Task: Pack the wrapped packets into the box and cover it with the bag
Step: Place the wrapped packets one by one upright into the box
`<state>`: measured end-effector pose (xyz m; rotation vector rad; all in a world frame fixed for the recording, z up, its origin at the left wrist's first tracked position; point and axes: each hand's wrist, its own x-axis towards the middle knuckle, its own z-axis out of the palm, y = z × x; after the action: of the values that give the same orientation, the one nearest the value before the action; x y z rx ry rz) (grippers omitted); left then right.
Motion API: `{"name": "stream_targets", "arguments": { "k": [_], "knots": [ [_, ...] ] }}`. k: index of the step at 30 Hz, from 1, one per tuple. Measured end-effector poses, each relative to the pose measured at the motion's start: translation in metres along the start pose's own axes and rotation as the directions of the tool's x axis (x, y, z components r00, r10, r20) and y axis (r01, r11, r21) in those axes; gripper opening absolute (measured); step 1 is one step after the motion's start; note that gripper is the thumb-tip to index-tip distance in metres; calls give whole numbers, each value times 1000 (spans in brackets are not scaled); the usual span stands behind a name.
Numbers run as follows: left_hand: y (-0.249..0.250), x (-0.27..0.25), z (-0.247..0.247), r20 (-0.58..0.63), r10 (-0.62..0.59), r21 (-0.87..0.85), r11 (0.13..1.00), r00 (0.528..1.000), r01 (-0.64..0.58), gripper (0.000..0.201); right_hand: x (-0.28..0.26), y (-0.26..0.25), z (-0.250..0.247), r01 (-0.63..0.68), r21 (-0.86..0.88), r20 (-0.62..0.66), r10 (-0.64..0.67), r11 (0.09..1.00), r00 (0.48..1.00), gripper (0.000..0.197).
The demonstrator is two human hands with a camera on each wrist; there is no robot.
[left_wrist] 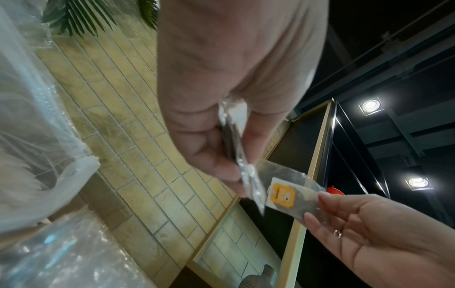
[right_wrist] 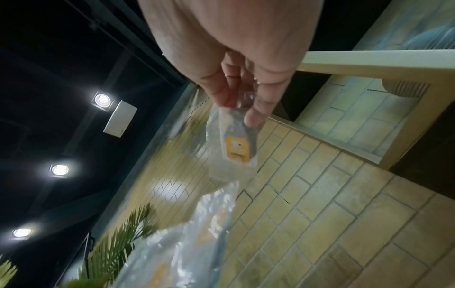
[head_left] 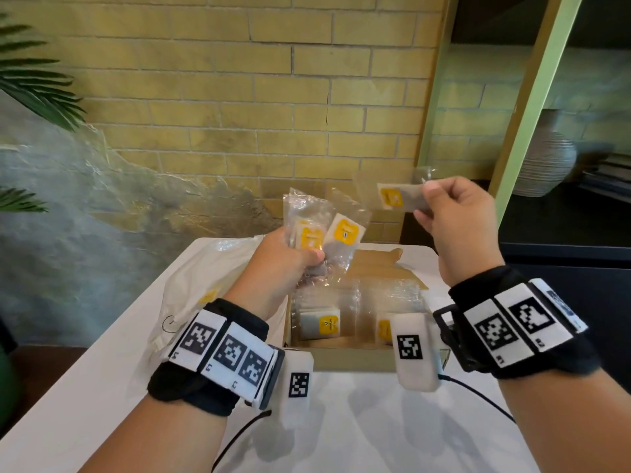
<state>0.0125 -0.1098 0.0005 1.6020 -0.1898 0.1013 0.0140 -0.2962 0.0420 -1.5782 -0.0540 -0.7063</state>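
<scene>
An open cardboard box (head_left: 341, 356) stands on the white table, with several clear-wrapped packets with yellow labels (head_left: 321, 324) lying inside. My left hand (head_left: 283, 257) grips a bunch of such packets (head_left: 317, 230) above the box's far left corner; in the left wrist view the bunch (left_wrist: 243, 161) shows edge-on between thumb and fingers. My right hand (head_left: 444, 213) pinches a single packet (head_left: 397, 198) held up above the box's right side, also seen as a packet (right_wrist: 234, 150) in the right wrist view. A clear plastic bag (head_left: 201, 281) lies crumpled left of the box.
The white table (head_left: 341, 431) runs from the box toward me. A yellow brick wall stands behind. A green post (head_left: 532, 107) and dark shelves with a ribbed vase (head_left: 546, 158) are at the right. Palm leaves (head_left: 34, 80) hang at the left.
</scene>
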Motion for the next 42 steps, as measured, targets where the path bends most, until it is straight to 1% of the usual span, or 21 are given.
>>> {"name": "stream_targets", "arguments": {
  "k": [2,4,5,7,9,10,13,16,18,20,21,22,24,27,29,33,36,38,39,41,42],
  "knots": [
    [0,0,1,-42,-18,-80,997,999,15,23,-8,-3,1,56,-16,21,-56,998,998,19],
    [1,1,2,-65,-42,-144,989,997,32,21,-19,-3,7,121,-118,130,-105,986,986,13],
    [2,0,4,-66,-48,-166,986,997,37,20,-25,-2,12,140,-168,207,-104,976,973,11],
    [4,-1,6,-44,-37,-179,983,998,28,19,-34,4,22,136,-221,368,-47,966,929,13],
    [6,-3,8,-22,-11,-160,987,1000,7,19,-41,10,29,108,-223,446,3,969,895,17],
    [7,-3,8,-15,-4,-153,988,1000,1,18,-41,13,30,82,-203,443,17,976,897,19],
    [7,-5,10,11,-2,-143,990,1000,4,16,-37,19,31,-40,-152,354,92,988,931,20],
    [6,-8,12,58,-2,-128,992,998,9,17,-36,21,30,-121,-91,321,144,988,936,3],
    [6,-9,14,91,-3,-112,994,996,13,16,-36,22,28,-189,-26,325,187,982,927,29],
    [6,-11,15,111,-17,-120,992,994,30,14,-36,23,24,-252,21,362,228,968,904,56],
    [6,-12,15,118,-26,-125,991,993,41,12,-36,24,22,-268,28,389,237,963,890,63],
    [7,-13,15,126,-35,-129,990,991,51,9,-35,26,21,-271,19,414,239,962,878,61],
    [9,-14,16,147,-54,-140,987,988,74,10,-35,27,20,-261,-38,444,251,964,860,43],
    [7,-13,18,145,-54,-137,988,988,74,8,-34,28,21,-262,-72,441,266,962,857,21],
    [5,-12,18,118,-45,-129,990,992,61,9,-32,25,20,-239,-84,437,251,967,863,17],
    [4,-8,15,36,-34,-187,982,999,40,14,-24,23,13,-166,-104,311,191,981,931,18],
    [4,-6,14,-36,-32,-223,975,999,23,16,-21,23,7,-149,-84,234,165,985,958,19],
    [3,-6,16,-54,-24,-220,976,998,12,17,-22,22,7,-146,-75,240,160,986,957,25],
    [3,-6,17,-49,-19,-205,979,999,9,17,-24,22,9,-153,-81,267,169,985,949,27],
    [2,-8,21,-6,-10,-152,988,1000,9,16,-31,19,16,-158,-107,359,187,982,914,26],
    [2,-9,23,16,-7,-127,992,1000,9,16,-33,20,19,-147,-125,396,185,981,899,30]
  ]
}}
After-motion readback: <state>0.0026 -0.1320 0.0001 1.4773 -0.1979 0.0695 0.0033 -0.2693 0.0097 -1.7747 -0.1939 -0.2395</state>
